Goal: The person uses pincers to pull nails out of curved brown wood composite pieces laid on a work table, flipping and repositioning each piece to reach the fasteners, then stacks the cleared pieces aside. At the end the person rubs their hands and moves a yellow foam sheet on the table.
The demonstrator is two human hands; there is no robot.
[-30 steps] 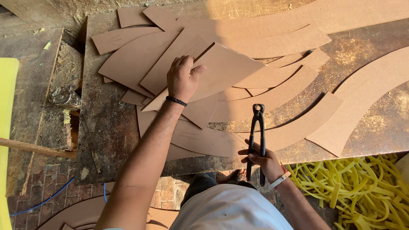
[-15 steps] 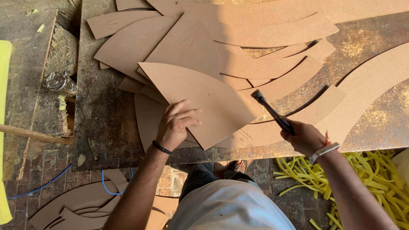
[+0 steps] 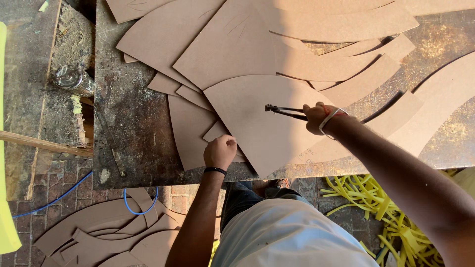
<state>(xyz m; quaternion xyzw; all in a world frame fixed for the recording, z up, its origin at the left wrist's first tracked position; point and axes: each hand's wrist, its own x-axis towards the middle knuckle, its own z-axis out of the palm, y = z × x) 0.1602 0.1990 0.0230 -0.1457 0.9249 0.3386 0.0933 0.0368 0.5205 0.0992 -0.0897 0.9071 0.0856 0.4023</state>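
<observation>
A dark, scuffed worktop (image 3: 138, 123) fills most of the frame. A heap of curved brown board offcuts (image 3: 346, 64) covers its upper half. At the upper left a dull metal cylinder (image 3: 71, 79) lies on a dusty ledge, with a wooden stick (image 3: 44, 144) below it. Lower left, a blue cable (image 3: 133, 207) loops over the brick floor (image 3: 104, 195) beside more curved board pieces (image 3: 99, 232). Lower right lies a tangle of yellow strips (image 3: 386, 207). A yellow band (image 3: 6, 217) runs down the left edge.

Matt, smooth tan fibreboard in the curved panel (image 3: 267, 123) at centre frame, dark dull metal in the pincers (image 3: 286, 111) right of centre, rough, stained, mottled metal on the workbench top (image 3: 133, 123) at left, glossy yellow plastic strips (image 3: 386, 207) lower right.
</observation>
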